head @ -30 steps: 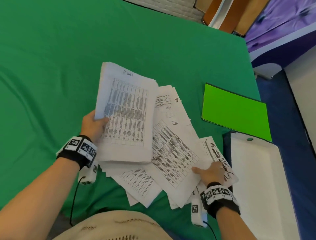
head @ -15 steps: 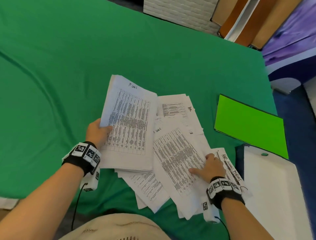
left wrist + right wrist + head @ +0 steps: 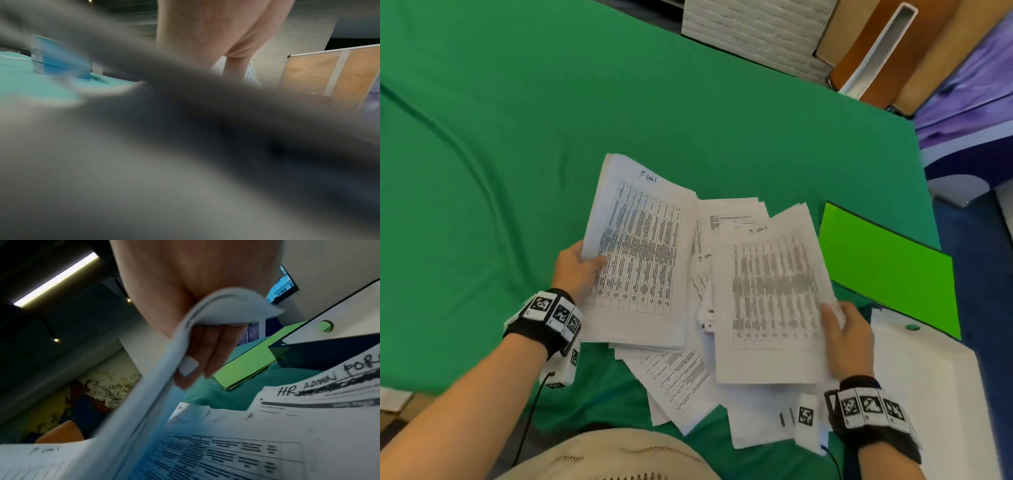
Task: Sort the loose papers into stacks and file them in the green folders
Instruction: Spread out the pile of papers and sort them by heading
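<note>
Left hand is reaching in from the lower left, forearm angled up toward the table centre; thumb is lying across the printed face of the IT LOGS stack, fingers hidden beneath it, so the hand is clamping the stack at its left edge and tilting it up off the loose papers. Left wrist view is mostly blurred grey; only part of the hand is showing.

Right hand is coming in from the lower right. It is pinching the right edge of a second IT LOGS sheet; in the right wrist view the sheet edge is curling over the fingers, which are pressing from below.

Edges and room: the loose papers are lying fanned on the green tablecloth, near its close edge. Far and left portions of the cloth are showing bare. The green folder is lying flat just right of the papers, beside the lifted sheet. A white board with a green dot is overlapping the folder's near corner.

Count: two hands, one folder visible, two held paper lots. Loose sheet count cannot be told.
</note>
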### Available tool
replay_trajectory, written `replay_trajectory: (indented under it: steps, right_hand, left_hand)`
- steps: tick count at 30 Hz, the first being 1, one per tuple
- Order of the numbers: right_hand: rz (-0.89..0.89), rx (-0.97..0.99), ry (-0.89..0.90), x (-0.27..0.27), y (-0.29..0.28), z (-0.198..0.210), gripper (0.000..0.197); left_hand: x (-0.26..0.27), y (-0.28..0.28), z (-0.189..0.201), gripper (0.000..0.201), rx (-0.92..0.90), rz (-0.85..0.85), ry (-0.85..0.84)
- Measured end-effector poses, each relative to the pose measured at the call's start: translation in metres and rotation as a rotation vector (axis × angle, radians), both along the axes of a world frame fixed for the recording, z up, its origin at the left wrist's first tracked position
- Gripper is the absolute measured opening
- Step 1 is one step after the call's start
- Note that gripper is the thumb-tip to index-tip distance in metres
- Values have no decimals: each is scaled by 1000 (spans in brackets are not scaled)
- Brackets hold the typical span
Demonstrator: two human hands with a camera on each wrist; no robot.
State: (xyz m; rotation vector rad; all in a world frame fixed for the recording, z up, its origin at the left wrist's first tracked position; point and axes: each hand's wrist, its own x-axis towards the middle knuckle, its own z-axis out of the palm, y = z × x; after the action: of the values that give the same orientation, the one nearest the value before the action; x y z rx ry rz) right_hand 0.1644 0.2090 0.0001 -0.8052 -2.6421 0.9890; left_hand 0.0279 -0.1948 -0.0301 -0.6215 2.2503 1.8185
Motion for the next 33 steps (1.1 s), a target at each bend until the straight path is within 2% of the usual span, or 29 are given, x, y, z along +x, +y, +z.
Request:
replay_trajectory:
  steps: [3, 5, 8, 11, 14, 16, 18, 22, 25, 27, 30, 32, 33]
  right_hand:
    - [31, 96, -183, 11, 7, -15, 40]
    - [-45, 162, -101, 19, 8, -15, 34]
    - [-127, 163, 126, 22, 7, 5, 24]
    - [-176, -14, 339, 15, 3, 35, 12]
    - [-293, -343, 481, 5, 0, 47, 10]
    - [-323, -628, 463, 0, -6, 47, 11]
    - [-317, -704, 362, -5, -12, 35, 15]
    - [-228, -515, 129, -7, -42, -1, 27]
    - [-138, -353, -10, -5, -66, -26, 21]
    - [-96, -245, -87, -5, -75, -39, 20]
    - [-39, -57, -105, -4, -81, -48, 20]
    - [25, 168, -19, -3, -82, -47, 17]
    - [55, 261, 32, -3, -82, -44, 15]
  left_hand:
    - [-3, 12, -5, 34, -5, -20, -10]
    - [-5, 17, -9, 34, -13, -33, -16]
    - [-7, 23, -12, 35, -20, -44, -30]
    - [-7, 30, -13, 35, -37, -58, -41]
    - [-5, 42, -14, 31, -71, -122, -34]
    - [-1, 52, -15, 29, -87, -174, -39]
    - [4, 62, -18, 30, -108, -223, -35]
    - [11, 75, -21, 27, -103, -254, -76]
    - [13, 78, -23, 27, -127, -268, -89]
    - [12, 77, -25, 35, -135, -270, -112]
    - [13, 71, -29, 63, -132, -281, -178]
    - [13, 68, -36, 83, -118, -298, -194]
    - [13, 66, -38, 79, -109, -301, -191]
